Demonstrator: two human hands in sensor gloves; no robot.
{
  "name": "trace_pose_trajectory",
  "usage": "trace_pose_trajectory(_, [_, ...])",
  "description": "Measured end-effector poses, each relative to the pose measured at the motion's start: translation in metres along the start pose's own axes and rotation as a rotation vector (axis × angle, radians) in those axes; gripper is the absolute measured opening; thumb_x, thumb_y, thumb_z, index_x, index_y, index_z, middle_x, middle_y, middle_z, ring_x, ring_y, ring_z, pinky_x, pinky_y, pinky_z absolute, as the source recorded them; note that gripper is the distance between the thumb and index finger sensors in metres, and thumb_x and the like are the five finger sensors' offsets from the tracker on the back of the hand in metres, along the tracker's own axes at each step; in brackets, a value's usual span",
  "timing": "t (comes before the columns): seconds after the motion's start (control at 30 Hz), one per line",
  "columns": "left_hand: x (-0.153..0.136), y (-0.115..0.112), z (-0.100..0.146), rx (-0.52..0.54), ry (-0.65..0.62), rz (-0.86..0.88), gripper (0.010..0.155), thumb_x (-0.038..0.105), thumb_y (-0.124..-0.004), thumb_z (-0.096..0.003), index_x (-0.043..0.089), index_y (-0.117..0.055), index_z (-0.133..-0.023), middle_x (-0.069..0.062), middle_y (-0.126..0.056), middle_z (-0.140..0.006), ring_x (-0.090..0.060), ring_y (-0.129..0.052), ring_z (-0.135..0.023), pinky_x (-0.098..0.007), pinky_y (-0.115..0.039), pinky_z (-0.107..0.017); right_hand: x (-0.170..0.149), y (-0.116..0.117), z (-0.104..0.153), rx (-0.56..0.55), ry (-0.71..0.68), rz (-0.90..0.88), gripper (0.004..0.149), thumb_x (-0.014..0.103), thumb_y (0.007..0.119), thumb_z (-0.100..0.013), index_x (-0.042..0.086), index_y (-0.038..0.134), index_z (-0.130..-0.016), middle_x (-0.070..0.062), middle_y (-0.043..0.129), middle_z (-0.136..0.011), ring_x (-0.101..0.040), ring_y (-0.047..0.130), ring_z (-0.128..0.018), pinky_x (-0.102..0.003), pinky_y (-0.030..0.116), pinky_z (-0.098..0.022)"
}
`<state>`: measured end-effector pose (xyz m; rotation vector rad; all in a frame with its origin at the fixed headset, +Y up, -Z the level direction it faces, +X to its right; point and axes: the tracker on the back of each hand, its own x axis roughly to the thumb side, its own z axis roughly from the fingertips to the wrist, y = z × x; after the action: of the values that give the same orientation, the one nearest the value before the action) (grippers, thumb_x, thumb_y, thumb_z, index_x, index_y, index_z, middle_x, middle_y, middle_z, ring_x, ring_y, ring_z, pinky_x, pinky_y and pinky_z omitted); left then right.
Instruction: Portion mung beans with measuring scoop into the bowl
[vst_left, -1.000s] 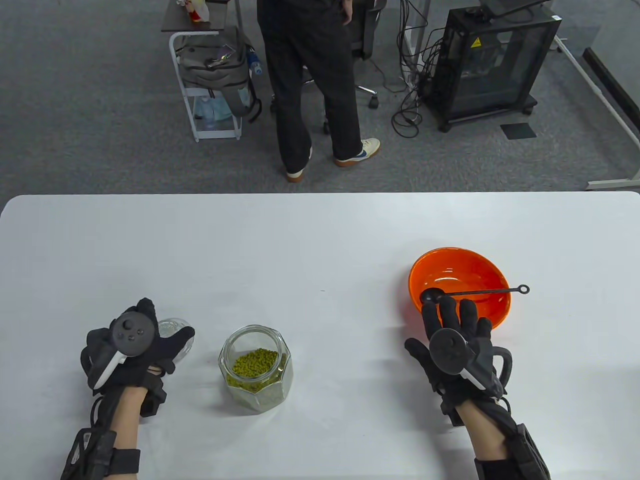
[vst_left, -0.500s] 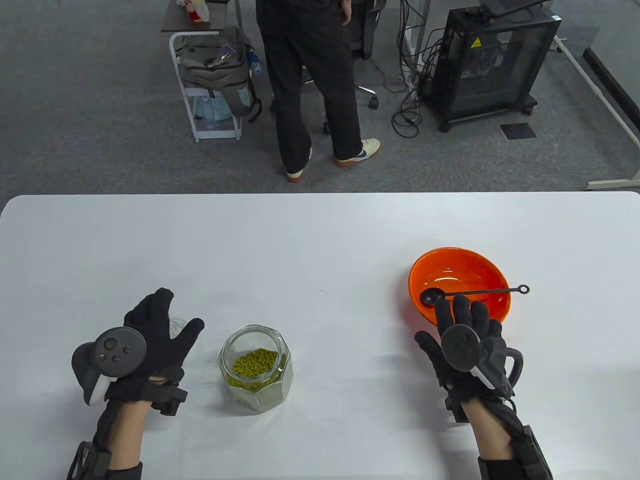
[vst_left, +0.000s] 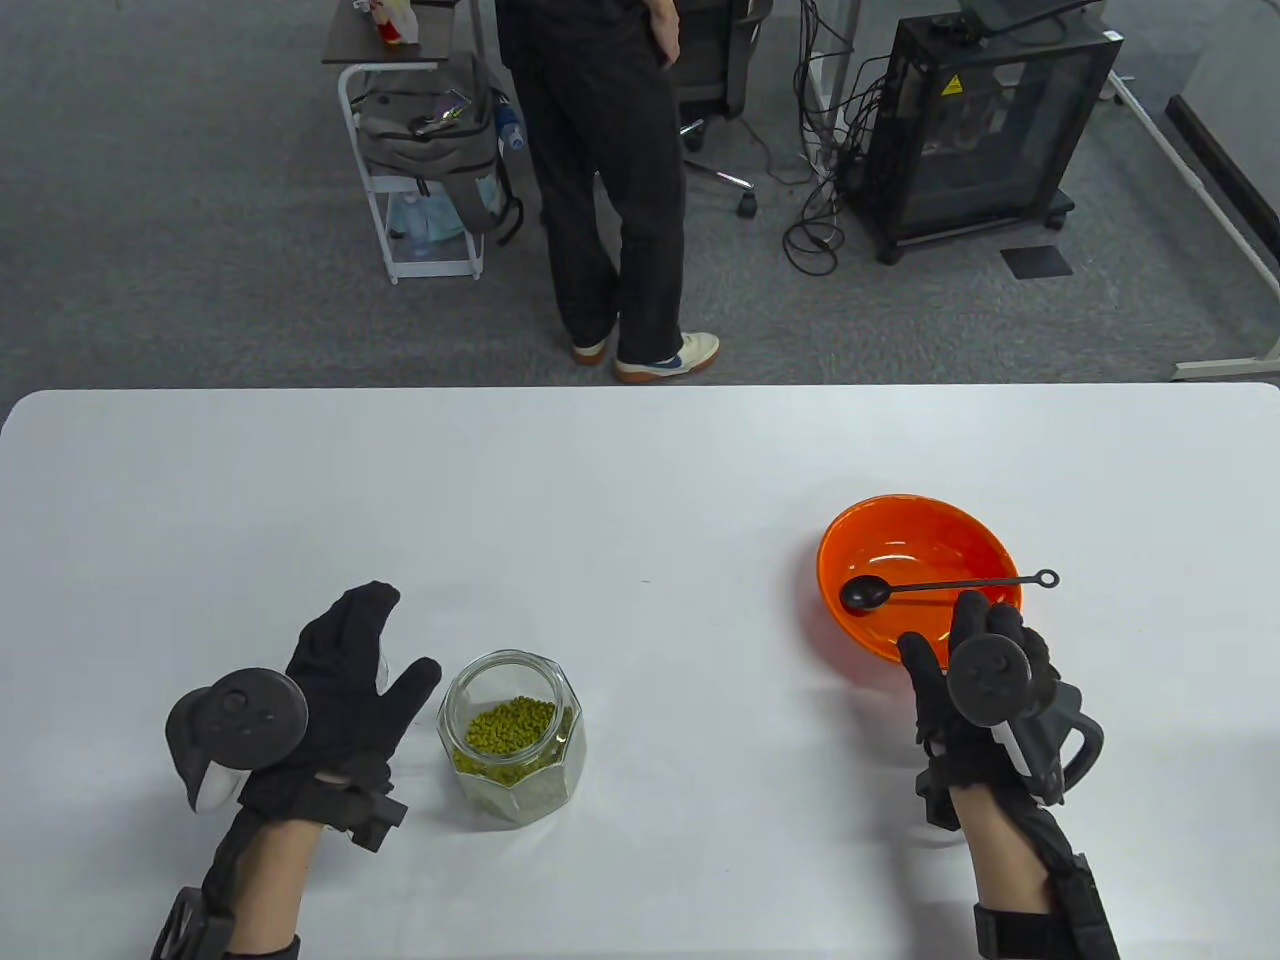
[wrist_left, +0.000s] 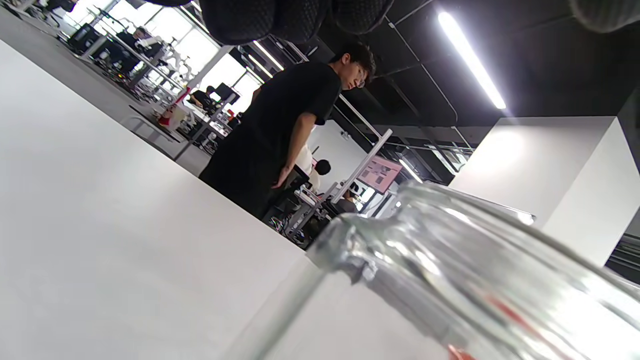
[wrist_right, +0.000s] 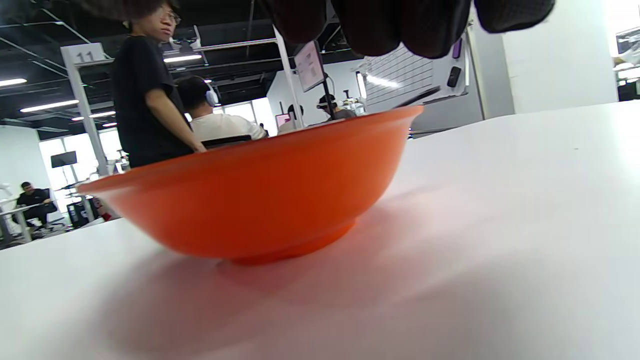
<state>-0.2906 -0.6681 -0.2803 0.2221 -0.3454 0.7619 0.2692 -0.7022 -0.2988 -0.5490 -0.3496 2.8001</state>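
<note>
Moved: right hand (vst_left: 985, 680) drawn back from bowl (vst_left: 985, 615), left hand (vst_left: 340, 690) nearer jar (vst_left: 512, 735).
Scoop (vst_left: 940, 587): lengthwise toward table's right edge, just beyond right hand.
Hands: both spread, empty.

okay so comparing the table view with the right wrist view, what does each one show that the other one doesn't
Only the table view shows the measuring scoop lying across the bowl with its cup inside, the open jar of mung beans, the left hand spread open beside the jar, and the whole right hand at the bowl's near rim.

Only the right wrist view shows the bowl's outer wall and foot from the side, and seated people far behind.

Both show the orange bowl on the white table, and a standing person in black.
</note>
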Motion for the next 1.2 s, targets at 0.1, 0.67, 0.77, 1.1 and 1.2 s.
trace_pose_trajectory(0.1, [0.002,-0.006,-0.001,-0.026,-0.012,0.006,0.103,0.084,-0.058,-0.0495,0.004,-0.040,-0.112,-0.031,-0.043,-0.114,-0.058,-0.052,-0.099,-0.075,-0.045,-0.070,-0.007,0.000,-0.002,-0.022,0.054,0.023,0.081,0.066,0.064,-0.045,0.018,0.052,-0.108,-0.020,0.059,-0.111,-0.051,0.065,-0.096,-0.063,0.061,-0.067])
trace_pose_trajectory(0.67, [0.011,-0.024,-0.002,-0.087,-0.046,-0.018,0.103,0.084,-0.058,-0.0495,0.005,-0.038,-0.112,-0.031,-0.042,-0.115,-0.059,-0.051,-0.100,-0.076,-0.044,-0.070,-0.032,0.009,-0.013,0.007,0.246,0.029,0.086,0.067,0.066,-0.044,0.011,0.051,-0.107,-0.022,0.076,-0.097,-0.044,0.086,-0.074,-0.050,0.079,-0.050])
trace_pose_trajectory(0.77, [0.012,-0.025,-0.002,-0.095,-0.050,-0.019,0.103,0.084,-0.057,-0.0494,0.005,-0.038,-0.112,-0.031,-0.042,-0.115,-0.059,-0.051,-0.101,-0.076,-0.044,-0.070,-0.035,0.011,-0.016,0.025,0.265,0.016,0.087,0.068,0.065,-0.044,0.009,0.051,-0.107,-0.022,0.078,-0.095,-0.043,0.088,-0.070,-0.048,0.081,-0.047])
trace_pose_trajectory(1.1, [0.013,-0.023,-0.002,-0.089,-0.057,-0.027,0.103,0.084,-0.057,-0.0496,0.005,-0.038,-0.112,-0.031,-0.041,-0.115,-0.059,-0.050,-0.101,-0.077,-0.043,-0.070,-0.046,0.025,-0.032,0.136,0.362,-0.128,0.087,0.067,0.065,-0.044,0.005,0.055,-0.104,-0.015,0.098,-0.069,-0.033,0.100,-0.042,-0.040,0.086,-0.028])
trace_pose_trajectory(1.2, [0.013,-0.021,-0.001,-0.078,-0.057,-0.029,0.103,0.084,-0.057,-0.0496,0.005,-0.038,-0.112,-0.031,-0.041,-0.115,-0.059,-0.050,-0.101,-0.077,-0.043,-0.071,-0.050,0.030,-0.036,0.190,0.397,-0.224,0.086,0.065,0.069,-0.045,0.003,0.056,-0.103,-0.012,0.102,-0.061,-0.030,0.101,-0.033,-0.039,0.087,-0.023])
